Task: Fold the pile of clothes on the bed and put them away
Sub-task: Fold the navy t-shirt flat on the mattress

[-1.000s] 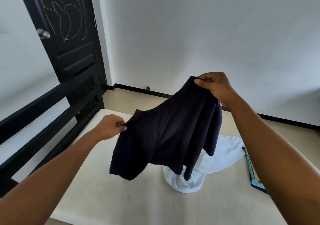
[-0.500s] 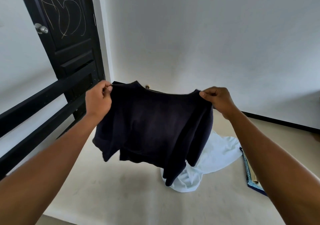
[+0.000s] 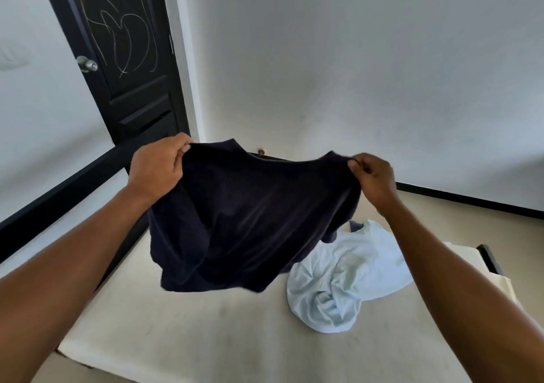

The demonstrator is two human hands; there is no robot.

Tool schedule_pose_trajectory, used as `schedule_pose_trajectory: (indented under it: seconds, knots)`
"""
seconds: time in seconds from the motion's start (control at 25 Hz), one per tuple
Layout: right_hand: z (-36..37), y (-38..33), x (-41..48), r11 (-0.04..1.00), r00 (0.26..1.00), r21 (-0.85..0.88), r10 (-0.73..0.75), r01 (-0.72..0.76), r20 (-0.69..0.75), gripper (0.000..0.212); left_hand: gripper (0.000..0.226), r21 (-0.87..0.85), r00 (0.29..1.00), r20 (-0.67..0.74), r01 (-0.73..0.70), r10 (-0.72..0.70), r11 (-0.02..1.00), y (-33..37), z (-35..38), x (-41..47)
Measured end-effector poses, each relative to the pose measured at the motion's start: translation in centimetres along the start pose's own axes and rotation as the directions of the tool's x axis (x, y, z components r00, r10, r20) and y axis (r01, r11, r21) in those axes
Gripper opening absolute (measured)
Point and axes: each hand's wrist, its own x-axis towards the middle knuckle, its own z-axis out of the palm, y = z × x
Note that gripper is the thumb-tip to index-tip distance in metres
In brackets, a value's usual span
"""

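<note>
I held the dark navy T-shirt (image 3: 250, 220) by its shoulders — left hand (image 3: 156, 170) and right hand (image 3: 372, 173) each pinching cloth; it hung soft, light, limp between them.

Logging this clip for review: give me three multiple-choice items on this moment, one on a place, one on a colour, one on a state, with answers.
1. Where does the pale blue garment lie? A on the mattress; B in a basket; C on a chair.
2. What colour is the shirt held up? A white; B dark navy; C red.
3. How is the shirt held? A lying flat; B by one corner; C by both top corners.
Answers: 1 A, it lies crumpled there; 2 B, its cloth is very dark blue; 3 C, left hand and right hand each grip one.
</note>
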Motion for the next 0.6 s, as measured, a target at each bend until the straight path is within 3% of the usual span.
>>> schedule_pose_trajectory:
  seconds: [0.12, 0.24, 0.36, 0.48, 0.6]
  knots:
    - [1.8, -2.3, 0.2, 0.999, 1.0, 0.048, 0.01, -0.01, -0.001, 0.016, 0.011, -0.147, 0.98, 0.152, 0.153, -0.13, 0.977, -2.3, 0.4, -1.1]
    - [2.8, -3.2, 0.2, 0.995, 1.0, 0.101, 0.019, -0.02, 0.008, 0.016, 0.031, -0.25, 0.893, 0.381, 0.349, -0.24, 0.903, -4.0, 0.6, -2.2]
    - [3.1, -4.7, 0.3, 0.982, 0.999, 0.185, 0.048, -0.048, 0.001, 0.016, 0.032, -0.267, 0.805, 0.542, 0.436, -0.24, 0.859, -6.0, 1.0, -3.8]
    - [3.5, -5.9, -0.2, 0.976, 0.999, 0.214, 0.021, -0.028, 0.038, 0.016, 0.022, -0.294, 0.773, 0.567, 0.513, -0.285, 0.806, -7.5, 1.6, -5.2]
    - [3.8, -6.8, -0.7, 0.966, 0.996, 0.257, -0.016, -0.006, 0.085, 0.017, 0.011, -0.311, 0.791, 0.54, 0.506, -0.288, 0.804, -8.1, 2.4, -5.8]
